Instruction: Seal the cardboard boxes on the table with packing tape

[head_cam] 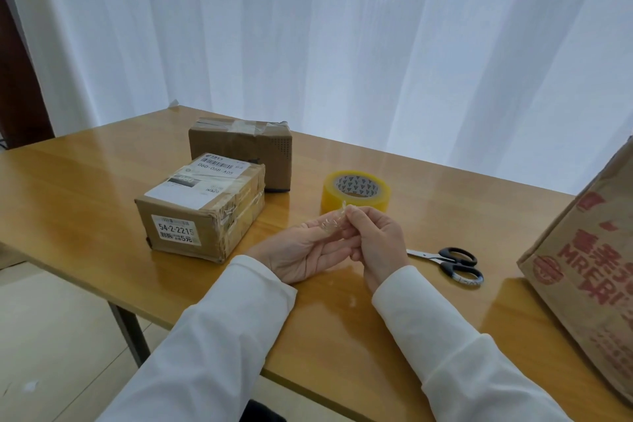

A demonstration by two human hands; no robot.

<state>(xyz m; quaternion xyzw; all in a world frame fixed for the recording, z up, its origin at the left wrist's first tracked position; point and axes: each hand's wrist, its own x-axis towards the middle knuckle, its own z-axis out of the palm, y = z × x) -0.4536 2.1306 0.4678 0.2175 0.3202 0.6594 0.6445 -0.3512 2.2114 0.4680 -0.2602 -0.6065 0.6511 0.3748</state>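
Observation:
Two taped cardboard boxes stand left of centre on the wooden table (68, 188): a near box (202, 209) with white shipping labels and a far box (246, 147) behind it. A roll of yellowish packing tape (356, 190) lies flat to their right. In front of the roll, my left hand (305, 246) and my right hand (373, 240) meet above the table. Both pinch a small crumpled scrap of clear tape (330, 224) between their fingertips.
Black-handled scissors (448, 264) lie on the table right of my right hand. A brown paper bag (589, 250) with red print stands at the right edge. White curtains hang behind the table; the tiled floor shows at the lower left.

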